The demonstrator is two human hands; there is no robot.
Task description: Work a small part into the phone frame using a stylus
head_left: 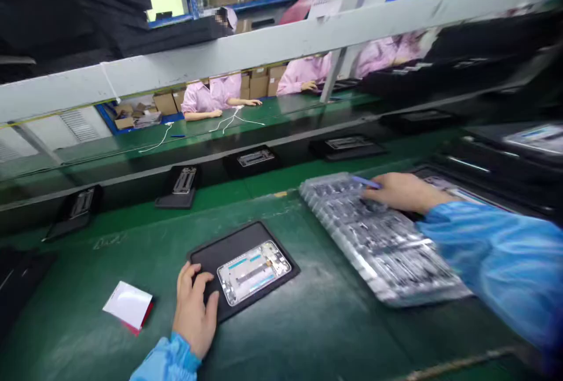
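My left hand (pixel 193 308) rests on the near corner of a black foam tray (pixel 229 249) with its fingers spread flat. In that tray lies a silver phone frame (pixel 254 271) with pale blue strips. My right hand (pixel 402 192), in a blue sleeve, reaches over a clear plastic tray (pixel 373 240) packed with several small metal parts. Its fingers are pinched around a thin purple tool (pixel 367 182) at the tray's far end.
A white and red card (pixel 129 306) lies on the green bench left of my left hand. Black trays holding phone frames (pixel 183 182) ride the conveyor beyond. Several people in pink coats (pixel 211 97) sit at the far bench. Dark stacked trays (pixel 505 152) stand at right.
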